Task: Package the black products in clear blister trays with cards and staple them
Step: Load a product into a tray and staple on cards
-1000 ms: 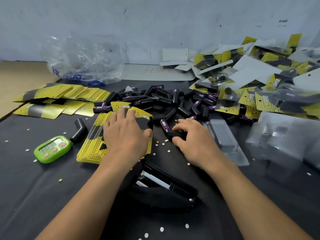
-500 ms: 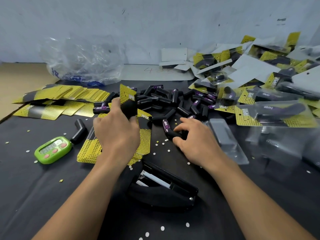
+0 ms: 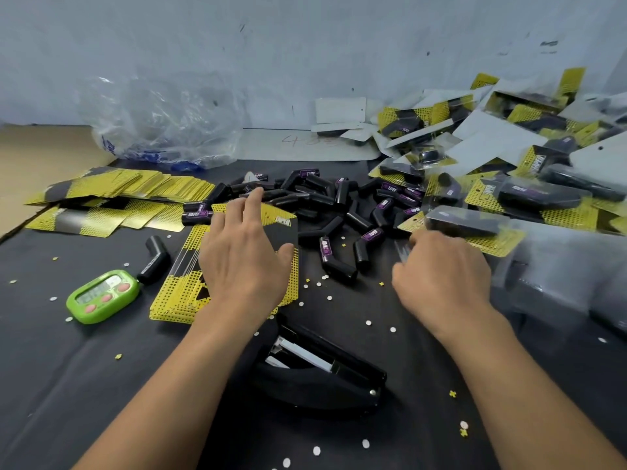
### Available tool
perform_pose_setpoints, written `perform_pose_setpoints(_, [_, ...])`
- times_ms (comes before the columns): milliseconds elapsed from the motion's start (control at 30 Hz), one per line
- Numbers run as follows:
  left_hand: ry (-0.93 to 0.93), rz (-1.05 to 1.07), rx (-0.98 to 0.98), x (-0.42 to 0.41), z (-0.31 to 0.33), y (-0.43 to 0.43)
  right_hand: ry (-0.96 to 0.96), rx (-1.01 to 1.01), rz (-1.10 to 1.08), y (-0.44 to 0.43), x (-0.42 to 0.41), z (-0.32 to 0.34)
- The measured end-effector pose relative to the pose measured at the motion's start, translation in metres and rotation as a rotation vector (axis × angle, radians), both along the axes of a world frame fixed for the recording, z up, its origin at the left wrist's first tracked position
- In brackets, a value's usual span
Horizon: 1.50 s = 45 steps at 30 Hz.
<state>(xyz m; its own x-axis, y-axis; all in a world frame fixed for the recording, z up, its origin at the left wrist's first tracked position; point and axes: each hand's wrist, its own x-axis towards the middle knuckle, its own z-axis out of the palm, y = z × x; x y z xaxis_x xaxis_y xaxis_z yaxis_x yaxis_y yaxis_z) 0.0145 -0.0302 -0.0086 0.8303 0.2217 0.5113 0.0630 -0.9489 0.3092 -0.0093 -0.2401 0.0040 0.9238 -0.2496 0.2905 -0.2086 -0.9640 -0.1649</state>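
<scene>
Pressing spread left hand (image 3: 244, 262) flat on card stack (image 3: 176, 293), curling right hand (image 3: 441, 279) over blurred blister tray (image 3: 403, 250), grip unreadable, with black products (image 3: 322, 198) heaped just beyond on surface (image 3: 101, 385).

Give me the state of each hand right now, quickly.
Left hand: open, fingers spread, resting flat on the stack of yellow cards.
Right hand: cannot tell; it is blurred, over a clear blister tray.
</scene>
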Motion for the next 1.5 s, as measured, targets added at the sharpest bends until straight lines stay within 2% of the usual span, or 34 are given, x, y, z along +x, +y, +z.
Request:
perform_pose_setpoints(67, [-0.027, -0.016, 0.026, 0.001, -0.002, 0.000, 0.116, -0.006, 0.002, 0.001, -0.003, -0.002])
perform_pose_setpoints(133, [-0.068, -0.040, 0.009, 0.000, -0.003, -0.003, 0.126, 0.015, 0.031, 0.002, -0.002, -0.002])
perform_pose_setpoints(233, [-0.121, -0.058, -0.036, 0.000, -0.004, -0.005, 0.086, 0.085, 0.043, 0.000, 0.000, -0.001])
perform_pose_setpoints(333, [-0.145, -0.063, -0.094, -0.001, -0.002, -0.006, -0.033, 0.152, 0.036, 0.000, -0.002, 0.003])
perform_pose_setpoints(433, [-0.151, -0.068, -0.134, -0.001, -0.001, -0.007, -0.104, 0.134, 0.034, 0.000, -0.001, 0.004])
perform_pose_setpoints(533, [-0.152, -0.076, -0.147, -0.002, -0.001, -0.008, -0.020, 0.100, 0.019, -0.004, 0.003, 0.000])
perform_pose_setpoints(667, [-0.154, -0.084, -0.153, -0.003, -0.001, -0.008, 0.081, 0.197, 0.035, -0.003, 0.004, -0.006])
perform_pose_setpoints(900, [-0.157, -0.100, -0.174, -0.004, 0.001, -0.008, -0.322, 0.293, 0.002, -0.003, 0.009, -0.007])
perform_pose_setpoints(967, [-0.166, -0.111, -0.172, -0.005, 0.002, -0.009, -0.463, 0.482, 0.085, -0.001, 0.006, -0.004])
perform_pose_setpoints(1033, [-0.191, -0.163, -0.184, -0.005, 0.003, -0.010, -0.499, 0.928, 0.185, 0.004, 0.005, 0.003])
perform_pose_setpoints(1100, [-0.197, -0.290, -0.231, -0.007, 0.004, -0.012, -0.335, 1.550, 0.264, 0.008, 0.006, 0.007])
perform_pose_setpoints(1133, [-0.169, -0.370, -0.283, -0.007, 0.003, -0.013, -0.172, 1.802, 0.303, 0.009, 0.006, 0.007])
perform_pose_setpoints(1167, [-0.124, -0.437, -0.349, -0.007, 0.003, -0.013, 0.001, 1.968, 0.329, 0.009, 0.007, 0.005])
perform_pose_setpoints(1233, [-0.061, -0.490, -0.492, -0.006, 0.002, -0.013, 0.263, 2.106, 0.382, 0.008, 0.005, 0.000])
perform_pose_setpoints(1300, [-0.058, -0.459, -0.607, -0.003, 0.003, -0.011, 0.418, 2.117, 0.451, 0.004, 0.007, -0.002])
perform_pose_setpoints(1400, [-0.040, -0.423, -0.674, -0.001, 0.002, -0.008, 0.524, 2.076, 0.463, 0.002, 0.008, -0.003])
perform_pose_setpoints(1500, [-0.048, -0.328, -0.633, -0.002, 0.001, -0.007, 0.547, 2.038, 0.434, 0.005, 0.012, -0.006])
